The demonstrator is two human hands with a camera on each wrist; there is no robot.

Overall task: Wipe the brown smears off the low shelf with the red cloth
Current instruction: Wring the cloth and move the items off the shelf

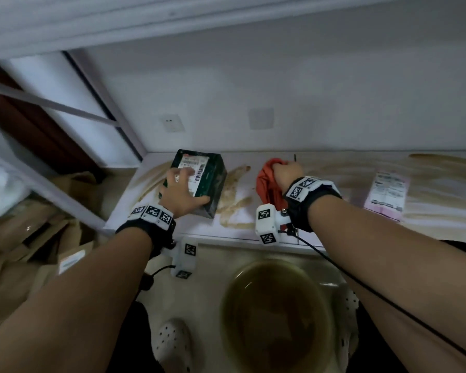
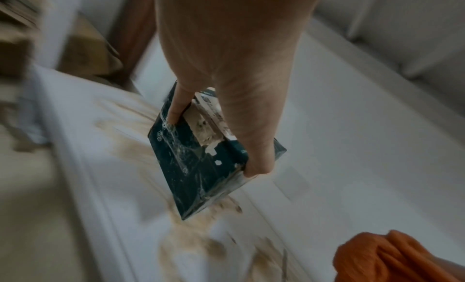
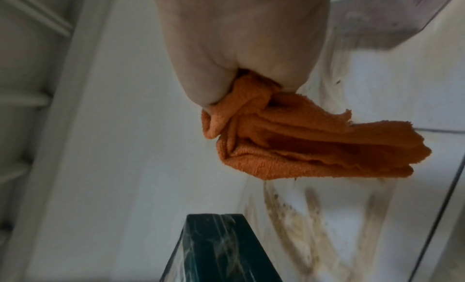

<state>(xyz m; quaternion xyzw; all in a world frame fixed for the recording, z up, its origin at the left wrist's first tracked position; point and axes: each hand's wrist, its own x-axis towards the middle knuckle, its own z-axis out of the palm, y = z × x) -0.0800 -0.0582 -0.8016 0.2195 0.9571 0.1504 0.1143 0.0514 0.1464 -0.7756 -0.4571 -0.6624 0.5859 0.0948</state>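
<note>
The low white shelf (image 1: pixel 320 227) carries brown smears (image 1: pixel 233 200) across its top. My right hand (image 1: pixel 285 172) grips the bunched red cloth (image 1: pixel 267 184) above the shelf's middle; in the right wrist view the red cloth (image 3: pixel 314 147) hangs from the fist over brown smears (image 3: pixel 302 222). My left hand (image 1: pixel 182 192) holds a dark green box (image 1: pixel 209 179) by its edges, tilted up off the shelf at the left. The left wrist view shows the dark green box (image 2: pixel 201 163) lifted on one corner above the smears (image 2: pixel 191 242).
A pink package (image 1: pixel 386 196) lies on the shelf to the right. A round basin of murky water (image 1: pixel 277 316) stands on the floor below the shelf, between white clogs (image 1: pixel 170 343). Brown paper bags (image 1: pixel 24 251) are piled at the left, beside a metal frame (image 1: pixel 54 184).
</note>
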